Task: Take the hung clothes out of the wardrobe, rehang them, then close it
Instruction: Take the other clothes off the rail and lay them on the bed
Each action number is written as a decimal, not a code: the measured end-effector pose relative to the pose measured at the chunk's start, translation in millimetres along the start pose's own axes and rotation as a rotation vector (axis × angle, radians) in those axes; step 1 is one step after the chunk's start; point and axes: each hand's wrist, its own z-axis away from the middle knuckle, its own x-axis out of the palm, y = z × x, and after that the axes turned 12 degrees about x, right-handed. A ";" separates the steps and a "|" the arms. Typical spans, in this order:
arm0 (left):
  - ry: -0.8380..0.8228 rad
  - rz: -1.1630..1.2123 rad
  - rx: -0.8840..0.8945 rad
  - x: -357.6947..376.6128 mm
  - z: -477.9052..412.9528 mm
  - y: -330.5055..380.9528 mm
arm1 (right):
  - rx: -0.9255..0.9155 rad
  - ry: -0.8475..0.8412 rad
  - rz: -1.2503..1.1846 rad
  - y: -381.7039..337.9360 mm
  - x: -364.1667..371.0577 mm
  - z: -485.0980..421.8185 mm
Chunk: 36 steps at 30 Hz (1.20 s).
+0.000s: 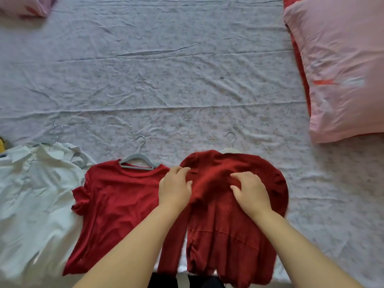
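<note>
Three garments lie on the bed. A red ribbed cardigan [228, 221] lies on a white hanger [230, 150] whose hook points away from me. My left hand [175, 187] holds the cardigan's left front edge near the collar, fingers curled on the knit. My right hand [250, 190] pinches the fabric at the chest. Left of it lies a red T-shirt [116, 204] on a grey hanger [138, 161]. A white shirt [33, 194] on a pale hanger [54, 135] lies at the far left.
The wrinkled pale floral bedsheet [176, 80] stretches away from me. A pink pillow [342, 69] lies at the right, with red fabric under it. Another pink pillow corner [27, 5] shows at top left. A yellow object [2, 145] peeks in at the left edge.
</note>
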 end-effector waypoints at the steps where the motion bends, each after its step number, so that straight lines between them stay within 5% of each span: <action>1: 0.012 0.002 -0.005 -4.6 3.0 -1.7 | -0.028 -0.007 0.006 -7.8 0.0 2.4; 14: 0.172 -0.050 -0.157 -91.2 92.9 -85.5 | -0.303 -0.031 0.047 -132.1 28.4 63.7; 36: 0.297 -0.002 -0.217 -267.8 306.5 -404.6 | -0.491 -0.048 0.145 -412.3 236.3 270.7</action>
